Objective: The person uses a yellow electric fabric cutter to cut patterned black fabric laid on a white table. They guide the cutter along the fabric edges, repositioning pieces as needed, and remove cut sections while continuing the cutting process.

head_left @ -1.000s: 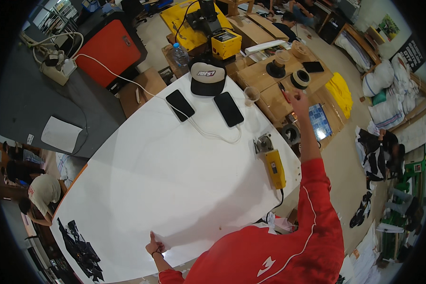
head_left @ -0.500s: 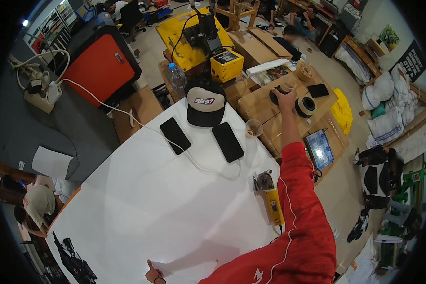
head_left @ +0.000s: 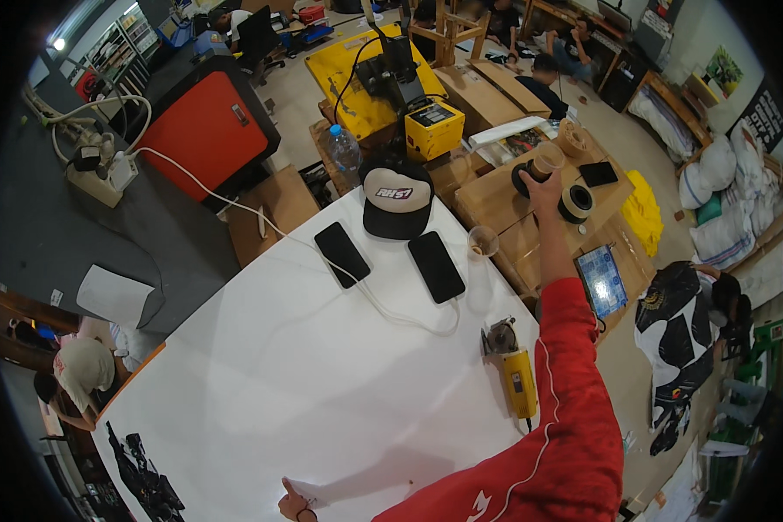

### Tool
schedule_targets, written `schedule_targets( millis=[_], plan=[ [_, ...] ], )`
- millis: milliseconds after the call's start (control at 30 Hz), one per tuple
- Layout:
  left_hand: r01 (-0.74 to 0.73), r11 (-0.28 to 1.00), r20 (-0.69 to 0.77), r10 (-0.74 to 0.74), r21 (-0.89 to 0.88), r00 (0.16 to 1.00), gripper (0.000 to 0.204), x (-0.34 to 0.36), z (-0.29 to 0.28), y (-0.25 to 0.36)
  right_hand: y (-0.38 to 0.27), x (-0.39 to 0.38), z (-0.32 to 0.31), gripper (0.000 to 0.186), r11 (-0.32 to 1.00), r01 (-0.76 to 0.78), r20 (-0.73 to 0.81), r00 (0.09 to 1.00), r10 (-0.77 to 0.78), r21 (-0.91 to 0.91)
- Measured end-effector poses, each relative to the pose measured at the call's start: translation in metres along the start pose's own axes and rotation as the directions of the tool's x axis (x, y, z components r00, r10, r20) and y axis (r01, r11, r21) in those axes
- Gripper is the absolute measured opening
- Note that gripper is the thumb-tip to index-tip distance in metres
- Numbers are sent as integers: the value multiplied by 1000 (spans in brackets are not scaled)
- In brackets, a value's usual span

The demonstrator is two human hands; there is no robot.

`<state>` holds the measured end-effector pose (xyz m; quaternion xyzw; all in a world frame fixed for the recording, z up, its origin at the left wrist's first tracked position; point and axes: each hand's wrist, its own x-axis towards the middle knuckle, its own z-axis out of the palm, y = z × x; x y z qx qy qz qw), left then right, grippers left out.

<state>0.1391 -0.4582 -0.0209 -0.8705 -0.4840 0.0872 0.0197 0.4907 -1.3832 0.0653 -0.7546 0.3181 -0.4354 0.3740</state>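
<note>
My right hand (head_left: 545,190) reaches far over the cardboard boxes and is closed around a see-through, brownish plastic cup (head_left: 549,158). Just left of the cup is a dark roll (head_left: 521,179), partly hidden by my fingers; a black tape roll (head_left: 576,203) lies to the right. My left hand (head_left: 294,503) rests low over the white table (head_left: 322,391), one finger stretched out and nothing visible in it; its other fingers are partly hidden. Another clear cup (head_left: 483,243) stands at the table's right edge.
On the table are two phones (head_left: 342,254), a cap (head_left: 398,200), a yellow electric cutter (head_left: 518,383) and a white cable (head_left: 409,329). A water bottle (head_left: 344,152) and a yellow press (head_left: 433,130) stand beyond. A person (head_left: 83,370) bends at the left.
The view has shifted, moving the scene slightly rightward. My right hand now has the cup raised and plainly showing beside the dark roll. My left hand stays at the table's near side.
</note>
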Motion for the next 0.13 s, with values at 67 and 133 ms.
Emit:
schedule_targets(
  millis=[67, 133],
  plan=[
    [-20, 990, -185, -7, -141, 983, 83, 3, 15, -14, -34, -7, -12, 72, 999, 45, 44, 998, -44, -17],
    [-52, 989, -308, 8, -136, 951, 81, 4, 40, -8, -46, -4, -41, 70, 994, 82, 92, 993, -75, -78]
  ],
)
